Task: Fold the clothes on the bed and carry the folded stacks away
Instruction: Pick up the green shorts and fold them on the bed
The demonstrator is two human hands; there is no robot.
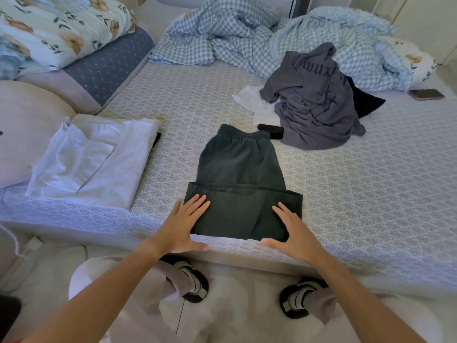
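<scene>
Left hand (181, 225) and right hand (293, 235) lie flat, fingers straight and spread, on the two near corners of the dark green trousers (241, 184), pinching nothing; thumbs rest on the bed (358, 194) just off the near hem. The trousers are folded, lower part doubled up over the legs, elastic waistband at the far end, centred near the bed's front edge. To the left sits a folded white stack (96, 157); farther right lies an unfolded grey shirt (316, 100) heaped over white and black garments, a checked duvet (259, 35) behind it, a phone (426, 94) at the far right.
</scene>
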